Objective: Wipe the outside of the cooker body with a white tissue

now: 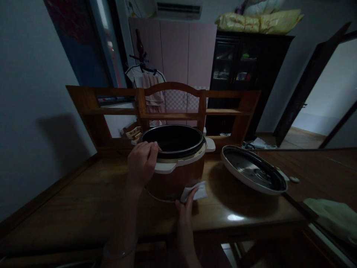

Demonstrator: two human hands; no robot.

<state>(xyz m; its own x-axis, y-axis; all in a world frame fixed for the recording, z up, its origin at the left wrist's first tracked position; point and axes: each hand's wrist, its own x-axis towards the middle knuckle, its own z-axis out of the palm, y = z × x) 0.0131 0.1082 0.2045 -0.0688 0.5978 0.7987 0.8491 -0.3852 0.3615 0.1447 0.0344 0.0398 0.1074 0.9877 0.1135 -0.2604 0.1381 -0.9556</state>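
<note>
An electric pressure cooker (178, 175) with a brown body and white side handles stands on the wooden desk, its lid off and its dark inner pot (174, 139) showing. My left hand (142, 160) is closed over the cooker's rim beside the near white handle (166, 168); its fingertips are partly hidden. Low on the cooker's near side, my right hand (185, 206) holds a folded white tissue or cloth (200, 190) against the body. To the right, the round lid (253, 169) lies with its metal inner side facing up.
A wooden shelf rack (170, 116) rises along the desk's back edge behind the cooker. Beyond the lid is a small white object (294, 179). Pale green fabric (331, 216) lies at the lower right. The wall (41, 123) borders the desk (92, 201) on the left.
</note>
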